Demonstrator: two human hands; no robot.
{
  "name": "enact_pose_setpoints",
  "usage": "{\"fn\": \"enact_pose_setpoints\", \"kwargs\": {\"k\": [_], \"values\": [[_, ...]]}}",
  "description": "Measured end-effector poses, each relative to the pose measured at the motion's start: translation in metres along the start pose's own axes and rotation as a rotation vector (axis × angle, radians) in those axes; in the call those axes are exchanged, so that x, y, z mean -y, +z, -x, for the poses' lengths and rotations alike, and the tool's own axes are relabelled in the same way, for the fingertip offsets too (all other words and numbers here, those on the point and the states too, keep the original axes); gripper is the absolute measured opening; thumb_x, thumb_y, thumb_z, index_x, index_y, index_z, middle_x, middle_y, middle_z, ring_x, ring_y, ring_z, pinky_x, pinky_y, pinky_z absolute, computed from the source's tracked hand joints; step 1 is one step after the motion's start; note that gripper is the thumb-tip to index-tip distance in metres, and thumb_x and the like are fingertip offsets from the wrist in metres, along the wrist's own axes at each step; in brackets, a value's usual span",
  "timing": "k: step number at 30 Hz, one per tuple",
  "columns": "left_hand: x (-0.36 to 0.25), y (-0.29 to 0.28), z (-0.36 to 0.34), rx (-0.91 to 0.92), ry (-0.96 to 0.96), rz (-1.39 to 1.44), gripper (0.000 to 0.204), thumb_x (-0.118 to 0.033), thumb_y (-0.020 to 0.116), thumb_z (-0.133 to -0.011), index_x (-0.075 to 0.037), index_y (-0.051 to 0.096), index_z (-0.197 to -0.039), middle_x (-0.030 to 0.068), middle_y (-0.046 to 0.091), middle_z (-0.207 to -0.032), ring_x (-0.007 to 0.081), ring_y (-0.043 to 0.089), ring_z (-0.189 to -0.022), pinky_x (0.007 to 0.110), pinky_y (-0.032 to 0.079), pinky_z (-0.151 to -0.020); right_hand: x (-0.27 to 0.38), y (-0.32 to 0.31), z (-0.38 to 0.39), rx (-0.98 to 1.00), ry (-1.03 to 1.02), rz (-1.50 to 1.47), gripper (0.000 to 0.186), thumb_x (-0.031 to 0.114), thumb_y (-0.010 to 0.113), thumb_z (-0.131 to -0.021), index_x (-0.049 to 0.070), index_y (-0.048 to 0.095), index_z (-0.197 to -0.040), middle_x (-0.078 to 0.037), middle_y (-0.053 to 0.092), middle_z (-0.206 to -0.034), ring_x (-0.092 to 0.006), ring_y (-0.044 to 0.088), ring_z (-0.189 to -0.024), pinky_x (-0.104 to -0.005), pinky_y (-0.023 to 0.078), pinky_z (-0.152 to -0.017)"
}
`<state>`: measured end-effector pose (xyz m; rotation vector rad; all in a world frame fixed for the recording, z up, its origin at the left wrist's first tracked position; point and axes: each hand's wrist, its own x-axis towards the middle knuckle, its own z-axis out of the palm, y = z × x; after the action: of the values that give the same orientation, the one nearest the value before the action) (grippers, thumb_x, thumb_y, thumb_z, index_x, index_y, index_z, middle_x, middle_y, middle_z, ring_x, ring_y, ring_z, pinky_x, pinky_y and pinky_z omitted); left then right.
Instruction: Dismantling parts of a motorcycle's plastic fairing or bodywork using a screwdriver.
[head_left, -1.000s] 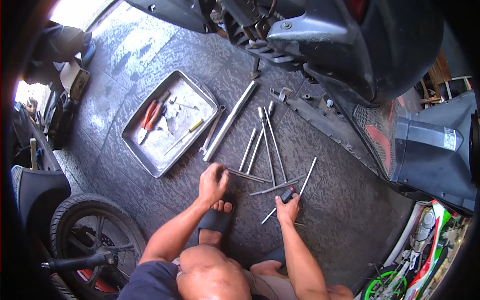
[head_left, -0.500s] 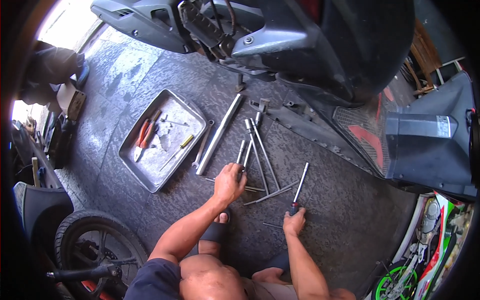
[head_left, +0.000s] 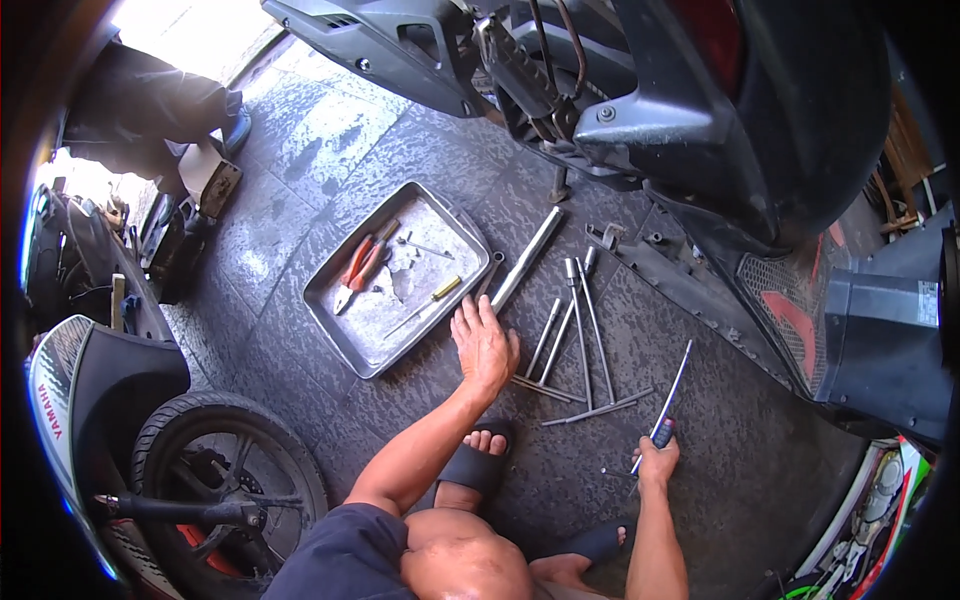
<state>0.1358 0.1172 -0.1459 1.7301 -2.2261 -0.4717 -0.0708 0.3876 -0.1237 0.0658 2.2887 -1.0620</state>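
Observation:
My left hand (head_left: 485,345) is open and flat, fingers spread, beside the near right rim of a grey metal tray (head_left: 340,352). It partly covers a combination wrench (head_left: 497,258) and the lower end of a long silver bar (head_left: 530,258). My right hand (head_left: 657,464) is closed on the dark handle of a screwdriver (head_left: 677,385), its shaft pointing up and away. Between my hands several T-handle socket wrenches (head_left: 581,335) lie on the floor. Inside the tray are red-handled pliers (head_left: 360,265) and a yellow-handled screwdriver (head_left: 446,288).
A dark scooter (head_left: 720,130) stands ahead, with a long black panel (head_left: 690,270) on the floor beneath it. At the left are a motorcycle wheel (head_left: 230,480) and another person's trousered legs (head_left: 150,110). A green-and-white motorcycle (head_left: 905,475) is at the lower right.
My left hand has let go of the T-handle wrenches, moved left toward the tray and opened. My right hand still holds the screwdriver. The whole view has shifted, moving the scene rightward.

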Motion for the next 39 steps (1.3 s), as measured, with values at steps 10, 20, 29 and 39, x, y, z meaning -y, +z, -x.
{"fn": "enact_pose_setpoints", "kwargs": {"k": [10,20,29,39], "values": [[0.014,0.020,-0.032,0.103,-0.032,-0.090,0.039,-0.008,0.063,-0.074,0.002,0.048,-0.108,0.0221,0.060,-0.095,0.0377,0.062,-0.087,0.046,0.053,-0.075,0.057,0.078,-0.023,0.029,-0.374,0.419,0.030,0.023,0.074,-0.074,-0.003,0.063,-0.083,-0.019,0.066,-0.072,-0.0364,0.066,-0.069,-0.0460,0.050,-0.067],[-0.035,-0.006,0.007,0.501,-0.273,0.266,0.055,-0.040,0.074,-0.077,0.004,0.052,-0.102,0.0296,0.064,-0.099,0.0466,0.065,-0.090,0.053,0.052,-0.080,0.069,0.131,-0.015,-0.010,-0.564,0.584,0.033,0.018,0.075,-0.072,-0.005,0.063,-0.092,-0.023,0.061,-0.098,-0.0416,0.058,-0.098,-0.0476,0.045,-0.089],[-0.049,0.010,0.017,0.437,-0.123,0.130,0.064,-0.034,0.085,-0.066,0.001,0.046,-0.103,0.0235,0.059,-0.102,0.0405,0.066,-0.089,0.045,0.056,-0.073,0.054,0.132,-0.006,0.066,-0.548,0.759,0.042,0.017,0.077,-0.072,0.003,0.055,-0.106,-0.024,0.062,-0.101,-0.0432,0.061,-0.096,-0.0506,0.050,-0.082],[-0.041,0.038,0.013,0.278,0.159,-0.041,0.008,-0.005,0.051,-0.084,-0.001,0.050,-0.091,0.0204,0.066,-0.084,0.0348,0.068,-0.077,0.043,0.055,-0.069,0.021,0.061,-0.019,0.050,-0.463,0.612,0.053,0.018,0.071,-0.066,-0.002,0.055,-0.113,-0.027,0.066,-0.091,-0.0452,0.064,-0.090,-0.0495,0.049,-0.083]]}}
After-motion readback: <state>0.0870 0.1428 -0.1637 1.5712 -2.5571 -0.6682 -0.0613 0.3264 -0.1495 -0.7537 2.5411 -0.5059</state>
